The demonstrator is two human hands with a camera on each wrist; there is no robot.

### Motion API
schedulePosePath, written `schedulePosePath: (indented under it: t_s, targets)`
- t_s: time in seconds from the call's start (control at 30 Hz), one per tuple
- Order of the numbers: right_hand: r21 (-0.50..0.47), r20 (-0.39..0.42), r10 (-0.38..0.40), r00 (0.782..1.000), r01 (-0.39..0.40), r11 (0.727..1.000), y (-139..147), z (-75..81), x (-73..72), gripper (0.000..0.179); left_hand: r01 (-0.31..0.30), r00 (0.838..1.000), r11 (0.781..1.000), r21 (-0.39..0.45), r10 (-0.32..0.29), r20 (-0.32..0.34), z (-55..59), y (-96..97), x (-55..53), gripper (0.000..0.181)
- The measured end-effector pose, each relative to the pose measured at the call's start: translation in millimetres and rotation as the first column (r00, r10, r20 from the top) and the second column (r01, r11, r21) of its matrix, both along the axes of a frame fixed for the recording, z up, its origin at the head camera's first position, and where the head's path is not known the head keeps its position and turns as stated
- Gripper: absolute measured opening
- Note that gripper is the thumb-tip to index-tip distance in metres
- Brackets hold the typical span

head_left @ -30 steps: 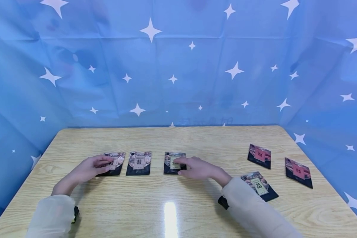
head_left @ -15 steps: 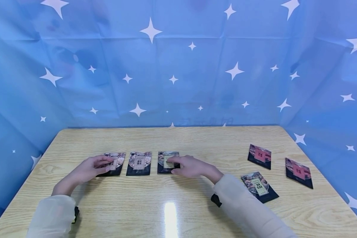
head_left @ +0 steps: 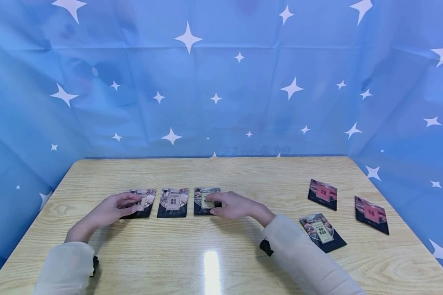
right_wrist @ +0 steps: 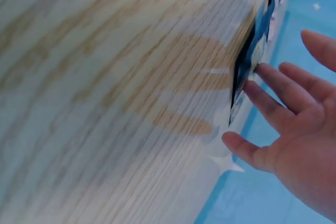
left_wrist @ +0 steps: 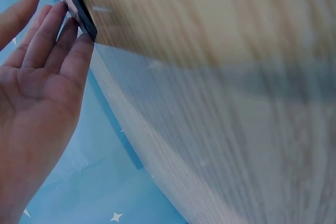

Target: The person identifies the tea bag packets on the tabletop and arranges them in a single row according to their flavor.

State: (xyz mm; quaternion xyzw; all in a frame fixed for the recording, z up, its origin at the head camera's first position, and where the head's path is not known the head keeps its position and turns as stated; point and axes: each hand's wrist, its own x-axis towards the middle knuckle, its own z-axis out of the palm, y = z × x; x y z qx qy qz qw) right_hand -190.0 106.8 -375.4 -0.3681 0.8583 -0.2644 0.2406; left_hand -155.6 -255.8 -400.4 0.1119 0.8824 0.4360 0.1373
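Note:
Three dark packets lie roughly in a row on the wooden table (head_left: 162, 254). Fingertips of my left hand (head_left: 112, 208) rest on the leftmost pink-labelled packet (head_left: 145, 212); in the left wrist view that packet (left_wrist: 83, 13) sits under extended fingers, with the thumb apart. Beside it is a second pink-labelled packet (head_left: 172, 203), untouched. To its right, across a small gap, a green-labelled packet (head_left: 200, 208) lies flat beneath the fingertips of my right hand (head_left: 238, 206), which cover part of its right side. Those fingers look spread and loosely straight in the right wrist view.
At the table's right side lie a second green-labelled packet (head_left: 323, 233) near the right sleeve and two red-labelled packets, one farther back (head_left: 323, 195) and another (head_left: 371, 215) toward the right edge. A blue star-printed cloth (head_left: 214, 119) hangs behind the table.
My right hand has slid the green-labelled packet left, narrowing the gap to the middle packet; the motion was slight in the last half second. My left hand has stayed in place.

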Motion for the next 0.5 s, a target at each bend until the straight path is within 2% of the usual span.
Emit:
schedulePosePath:
  t_s: [0.27,0.5]
  targets:
    - [-0.068,0.038,-0.058,0.998,0.06,0.996,7.4,4.0,1.5,0.047,-0.004,1.0,1.0,0.0,0.004,0.003,-0.5,0.1,-0.9,0.041]
    - [-0.144,0.009,-0.084,0.996,0.084,0.986,29.2,7.6,4.0,0.048,-0.006,1.0,1.0,-0.001,0.006,0.01,0.0,1.0,-0.1,0.039]
